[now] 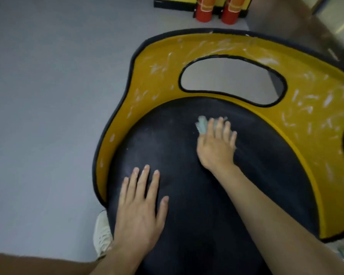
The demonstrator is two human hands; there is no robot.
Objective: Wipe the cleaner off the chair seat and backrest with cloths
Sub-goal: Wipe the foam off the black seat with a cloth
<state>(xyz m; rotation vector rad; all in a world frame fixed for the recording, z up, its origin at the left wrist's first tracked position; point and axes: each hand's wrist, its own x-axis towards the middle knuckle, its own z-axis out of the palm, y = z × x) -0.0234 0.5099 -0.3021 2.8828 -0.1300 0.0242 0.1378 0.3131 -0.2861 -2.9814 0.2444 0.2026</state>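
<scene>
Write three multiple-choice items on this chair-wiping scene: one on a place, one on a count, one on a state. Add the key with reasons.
1. Where is the cloth?
A. On the floor.
B. On the black seat, under the right hand.
C. On a table.

2. How many red cylinders stand beyond the yellow backrest?
A. One.
B. Two.
C. Four.

3. What state is that backrest in?
A. Streaked with white cleaner.
B. Wiped spotless.
C. Covered by a towel.

Key:
1 B: the pale cloth pokes out from under the right hand's fingers on the seat.
2 B: a pair stands side by side at the top edge of the view.
3 A: white smears run across the yellow on both sides of its opening.
</scene>
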